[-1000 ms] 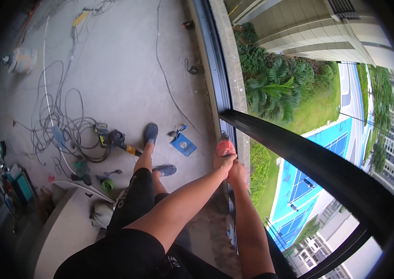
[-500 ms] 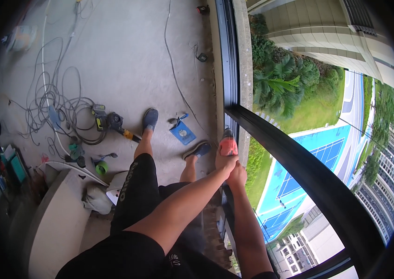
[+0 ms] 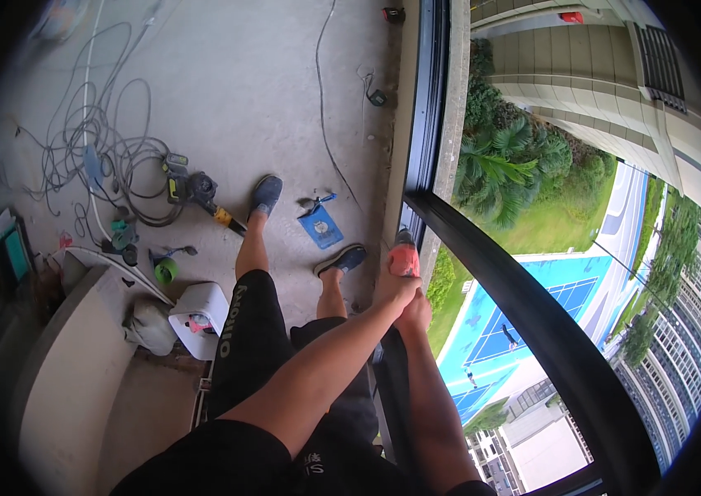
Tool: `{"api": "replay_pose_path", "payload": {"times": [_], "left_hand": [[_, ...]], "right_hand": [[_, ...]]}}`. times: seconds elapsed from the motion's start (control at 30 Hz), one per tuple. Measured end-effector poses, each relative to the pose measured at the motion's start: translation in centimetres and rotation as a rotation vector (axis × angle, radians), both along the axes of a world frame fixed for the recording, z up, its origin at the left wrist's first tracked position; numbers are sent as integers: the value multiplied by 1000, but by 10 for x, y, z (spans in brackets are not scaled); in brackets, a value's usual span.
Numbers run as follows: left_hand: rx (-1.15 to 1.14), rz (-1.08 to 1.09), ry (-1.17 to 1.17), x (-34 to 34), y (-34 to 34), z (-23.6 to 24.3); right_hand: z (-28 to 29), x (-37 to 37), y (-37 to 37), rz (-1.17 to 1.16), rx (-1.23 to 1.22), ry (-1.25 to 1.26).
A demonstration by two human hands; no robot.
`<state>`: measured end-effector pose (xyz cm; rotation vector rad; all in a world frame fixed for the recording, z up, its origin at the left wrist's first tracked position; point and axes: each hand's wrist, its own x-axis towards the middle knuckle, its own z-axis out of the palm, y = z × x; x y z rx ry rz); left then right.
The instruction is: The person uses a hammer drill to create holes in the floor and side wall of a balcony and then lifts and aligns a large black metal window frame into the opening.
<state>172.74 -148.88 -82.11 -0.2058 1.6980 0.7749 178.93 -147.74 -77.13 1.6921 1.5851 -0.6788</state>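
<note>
My left hand (image 3: 395, 289) and my right hand (image 3: 415, 312) are closed together on a red power drill (image 3: 403, 260), the left in front of the right. The drill’s tip points at the dark metal window track (image 3: 423, 124), just below where a dark crossbar (image 3: 524, 318) joins it. The grip is mostly hidden by my hands. My feet, in dark shoes (image 3: 266, 196), stand on the concrete floor (image 3: 226, 99) left of the track.
Tangled hoses and cables (image 3: 119, 149), a tool with battery (image 3: 189, 190), a blue pouch (image 3: 319, 225), a green roll (image 3: 165, 269), a white bin (image 3: 197, 318) and a sack (image 3: 148, 322) lie left, beside a low wall (image 3: 48, 380). Beyond the frame is an outdoor drop to courts (image 3: 532, 310).
Compared with a second ago, my right foot has moved toward the window track and my view has shifted, showing more of the bin. Both hands stay on the drill at the track.
</note>
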Motion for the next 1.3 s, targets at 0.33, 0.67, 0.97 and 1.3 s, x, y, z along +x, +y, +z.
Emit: {"api": "replay_pose_path", "payload": {"times": [0.33,0.67,0.97,1.3], "left_hand": [[14,-14,21,8,-4,-10],[-20,22,-29,7,2,-9],[-30,72,-35,8,7,-8],[-4,81,-35,11,0,-29]], "right_hand": [[-1,0,-1,-32,-14,-23],[-4,3,1,23,-33,-36],[-4,4,5,28,-77,-63],[-4,-6,9,10,-54,16]]}}
